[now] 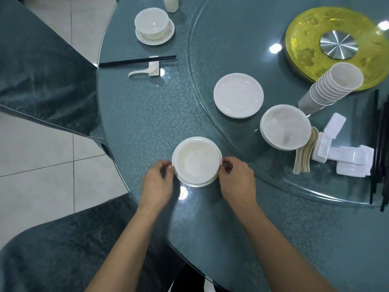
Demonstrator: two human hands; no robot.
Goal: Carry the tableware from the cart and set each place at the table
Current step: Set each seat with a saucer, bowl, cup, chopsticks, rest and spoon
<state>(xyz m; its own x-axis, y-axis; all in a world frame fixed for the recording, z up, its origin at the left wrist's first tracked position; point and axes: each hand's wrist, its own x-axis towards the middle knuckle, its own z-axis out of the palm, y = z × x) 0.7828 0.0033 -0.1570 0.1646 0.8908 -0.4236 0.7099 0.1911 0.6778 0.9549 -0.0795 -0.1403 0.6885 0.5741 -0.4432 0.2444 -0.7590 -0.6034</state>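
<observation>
Round counter [147, 123], teal patterned cloth under glass, with a glass turntable [242, 49] around a yellow centre disc [305, 28]. Pale tiled floor [42, 154]; dark teal covered chairs [42, 81] at the counter's left and near edges.

Your bowl and saucer [196, 163] sit just inside the near edge: plain white, glossy, the bowl empty, the saucer's rim showing around it. Your left hand [157, 184] pinches the set's left rim with curled fingers; your right hand [237, 182] pinches the right rim the same way.

On the turntable near its edge: stacked plates [238, 95], stacked bowls [285, 126], nested cups [330, 89], spoons [303, 157]. A finished place setting [152, 24] lies by the far left edge.
</observation>
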